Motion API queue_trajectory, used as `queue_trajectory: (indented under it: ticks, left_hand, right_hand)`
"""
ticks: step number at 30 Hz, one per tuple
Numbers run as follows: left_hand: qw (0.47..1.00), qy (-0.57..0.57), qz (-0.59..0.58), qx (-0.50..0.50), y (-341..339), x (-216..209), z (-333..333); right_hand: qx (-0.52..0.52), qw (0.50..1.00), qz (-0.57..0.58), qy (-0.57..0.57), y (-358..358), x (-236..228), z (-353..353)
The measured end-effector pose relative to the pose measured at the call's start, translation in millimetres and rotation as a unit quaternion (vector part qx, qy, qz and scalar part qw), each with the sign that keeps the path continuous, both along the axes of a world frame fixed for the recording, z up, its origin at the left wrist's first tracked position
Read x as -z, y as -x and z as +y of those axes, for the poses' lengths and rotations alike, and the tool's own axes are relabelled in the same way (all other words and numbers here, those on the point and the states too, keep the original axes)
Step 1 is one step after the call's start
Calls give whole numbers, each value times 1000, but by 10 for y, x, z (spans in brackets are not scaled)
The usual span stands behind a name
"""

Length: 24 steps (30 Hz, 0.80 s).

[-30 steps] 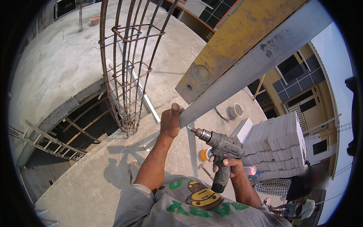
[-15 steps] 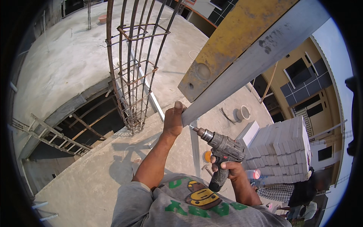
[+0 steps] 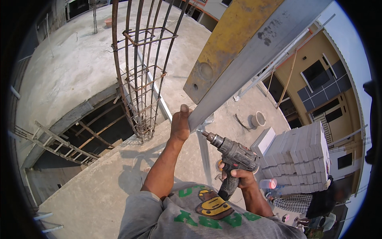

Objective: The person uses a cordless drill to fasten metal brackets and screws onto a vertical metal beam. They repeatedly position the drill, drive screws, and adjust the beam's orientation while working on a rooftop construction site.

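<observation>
My left hand is wrapped round the near end of a long grey metal profile, thumb pointing up. Flat along the profile's left side lies a worn yellow bar with a round recess and a small hole, much like a spirit level. In my right hand is a dusty black cordless drill, held by its grip with the chuck pointing up and left. Its bit tip is close to the profile's near end, beside my left hand; whether they touch I cannot tell. Below stands another grey metal profile.
A tied rebar column rises at left, beside an opening in the slab with a wooden ladder. At right are a stack of pale blocks, a bucket and a lidded plastic container. Another person is at lower right.
The profile and yellow bar have shifted a little to the left and tilted more steeply, with my left hand moving slightly along. The drill has dropped and moved left only slightly.
</observation>
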<state>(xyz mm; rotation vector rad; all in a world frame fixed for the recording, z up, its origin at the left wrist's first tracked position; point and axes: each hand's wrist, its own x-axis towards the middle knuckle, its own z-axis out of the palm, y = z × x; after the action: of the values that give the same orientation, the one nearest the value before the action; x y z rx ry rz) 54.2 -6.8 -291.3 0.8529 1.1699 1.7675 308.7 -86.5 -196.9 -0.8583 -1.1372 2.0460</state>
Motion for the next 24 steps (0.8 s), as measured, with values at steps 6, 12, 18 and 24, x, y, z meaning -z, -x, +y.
queue_trajectory:
  ticks: [6, 12, 18, 24]
  left_hand:
    - [1000, 21, -15, -11, -24, 1, 38]
    - [1000, 17, 11, -6, 12, -50, -6]
    - [1000, 4, 18, -3, 23, -77, -19]
    - [1000, 23, 11, 0, 17, 13, 32]
  right_hand:
    - [14, 997, -59, -46, -28, -50, -63]
    - [24, 996, -68, -51, 9, -2, -135]
    - [30, 996, -72, -47, -8, -31, -151]
    - [51, 995, -70, -39, -33, 98, -185]
